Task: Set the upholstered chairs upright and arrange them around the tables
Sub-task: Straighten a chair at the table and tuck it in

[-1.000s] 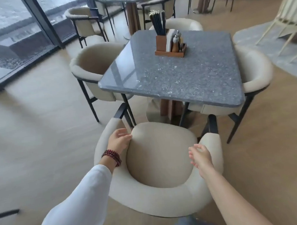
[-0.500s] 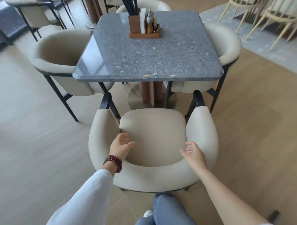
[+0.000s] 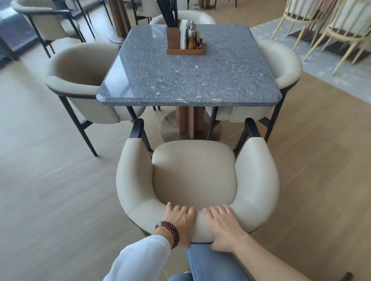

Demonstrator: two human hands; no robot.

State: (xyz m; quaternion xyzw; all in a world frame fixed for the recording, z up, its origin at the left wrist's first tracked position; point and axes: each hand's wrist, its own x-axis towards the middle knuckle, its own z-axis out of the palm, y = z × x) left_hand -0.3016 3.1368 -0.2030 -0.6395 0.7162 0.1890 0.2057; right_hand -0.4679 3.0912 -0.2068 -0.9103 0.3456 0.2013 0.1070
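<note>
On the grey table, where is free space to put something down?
The near half of the table, from the caddy to the edge by the near chair, is bare, as are both sides of the caddy. Only the far middle is crowded.

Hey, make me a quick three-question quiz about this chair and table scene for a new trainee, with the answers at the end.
1. Multiple choice: the left hand and right hand hold the near chair by its: A seat cushion, B backrest top, C front legs.
2. True or false: the near chair lies tipped on its side.
3. Fill in: ___ other upholstered chairs stand tucked at the grey table.
Key: 1 B; 2 false; 3 three.
</note>
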